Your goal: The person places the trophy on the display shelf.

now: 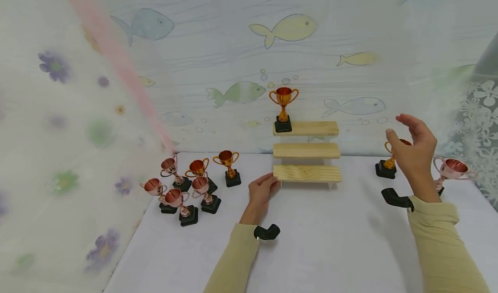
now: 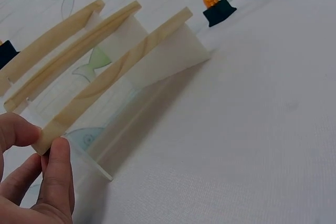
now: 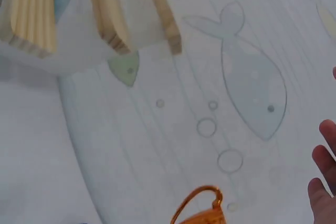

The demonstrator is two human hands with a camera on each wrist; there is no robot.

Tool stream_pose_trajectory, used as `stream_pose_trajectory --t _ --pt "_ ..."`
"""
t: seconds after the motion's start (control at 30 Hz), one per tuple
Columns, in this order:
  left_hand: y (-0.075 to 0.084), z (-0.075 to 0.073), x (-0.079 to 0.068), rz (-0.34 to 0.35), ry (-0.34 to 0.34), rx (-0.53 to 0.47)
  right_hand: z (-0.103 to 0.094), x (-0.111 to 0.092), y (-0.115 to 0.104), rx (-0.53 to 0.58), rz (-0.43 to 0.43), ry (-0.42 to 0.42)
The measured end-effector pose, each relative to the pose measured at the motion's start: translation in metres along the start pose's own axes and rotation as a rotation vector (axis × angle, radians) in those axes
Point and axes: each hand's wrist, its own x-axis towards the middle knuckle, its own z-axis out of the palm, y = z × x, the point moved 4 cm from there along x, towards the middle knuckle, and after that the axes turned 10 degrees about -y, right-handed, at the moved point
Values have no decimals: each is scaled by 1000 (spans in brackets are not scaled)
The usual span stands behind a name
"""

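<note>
My left hand (image 1: pixel 261 193) pinches the left end of the lowest step of a small wooden three-step rack (image 1: pixel 307 173), thumb on top and fingers beneath, as the left wrist view shows. A gold trophy cup (image 1: pixel 284 97) on a black base stands at the left end of the top step. Raised at the right, my right hand (image 1: pixel 418 152) has its thumb and fingers spread apart with nothing between them. Partly hidden behind it is another gold trophy (image 1: pixel 387 165) on the table. A rose-gold trophy (image 1: pixel 453 170) stands beyond the wrist, its base mostly covered by the arm.
Several trophies cluster on the table's left, including rose-gold ones (image 1: pixel 175 198) and a gold one (image 1: pixel 227 159). A fish-patterned curtain (image 1: pixel 218 46) hangs behind the white table (image 1: pixel 327 232). Flowered cloth (image 1: pixel 70 146) hangs left, lace (image 1: pixel 484 128) right.
</note>
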Motion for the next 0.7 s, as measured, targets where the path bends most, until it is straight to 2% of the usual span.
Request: stream_pose_trajectory --t 0.17,0.4,0.7 --pt "1 -2 2 -19 9 -15 -15 1 20 -10 61 67" --pt "2 0 2 -14 1 -27 -17 -5 48 -121 189 14" --pt "0 0 0 -23 6 -32 -18 -20 81 -199 296 -10"
